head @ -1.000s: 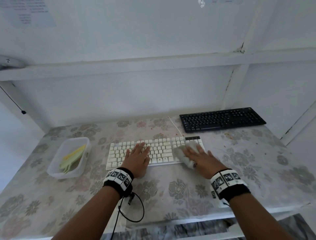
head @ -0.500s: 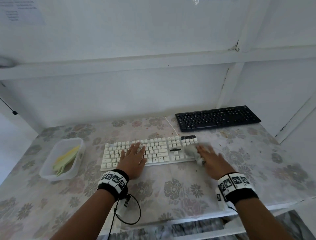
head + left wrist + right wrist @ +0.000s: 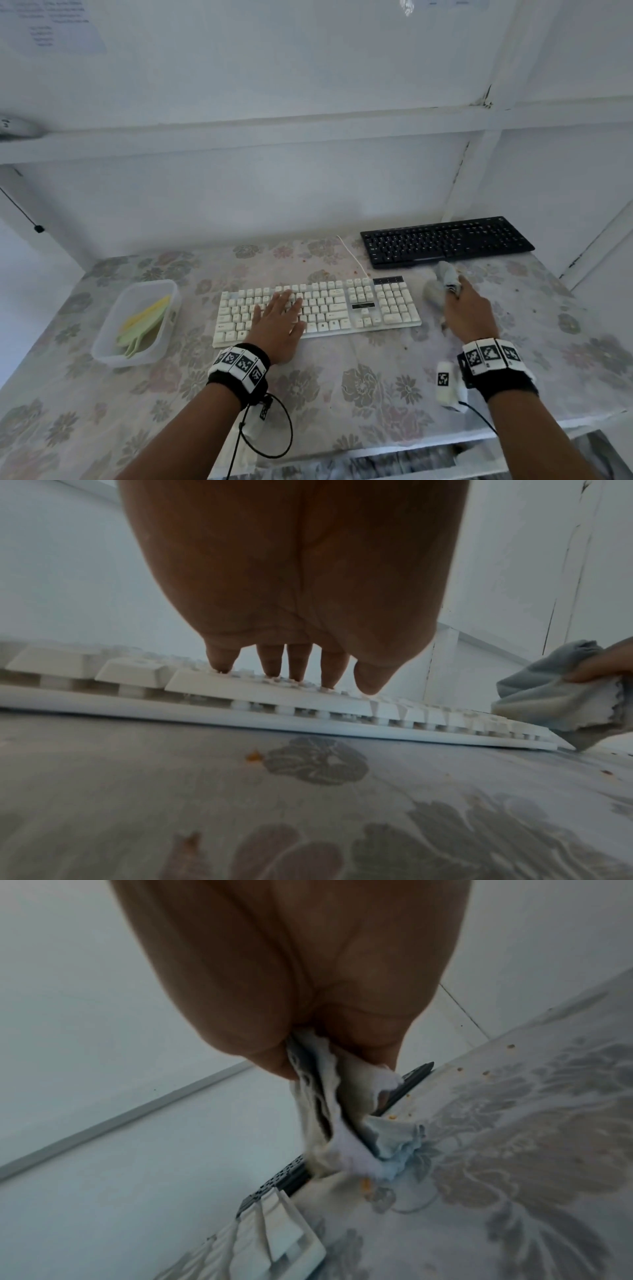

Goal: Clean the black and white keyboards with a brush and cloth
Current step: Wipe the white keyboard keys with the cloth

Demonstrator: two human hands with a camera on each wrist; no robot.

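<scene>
The white keyboard (image 3: 342,305) lies across the middle of the flowered table. My left hand (image 3: 277,318) rests flat on its left half, straight fingers (image 3: 270,664) on the keys (image 3: 260,685). My right hand (image 3: 466,308) grips a crumpled grey-white cloth (image 3: 443,281) lifted just right of the white keyboard, in front of the black keyboard (image 3: 445,240) at the back right. In the right wrist view the cloth (image 3: 339,1123) hangs from my curled fingers, with the black keyboard's edge (image 3: 407,1085) behind it. The cloth (image 3: 555,696) also shows at the right of the left wrist view.
A clear plastic tub (image 3: 102,349) at the left holds green and yellow brushes (image 3: 144,325). The white keyboard's cable (image 3: 352,255) runs back toward the wall. Small orange crumbs (image 3: 486,1072) dot the tablecloth. White wall and shelf close off the back and right.
My right hand has carried the cloth off the white keyboard's right end, moving right and back toward the black keyboard. The left hand stays on the keys.
</scene>
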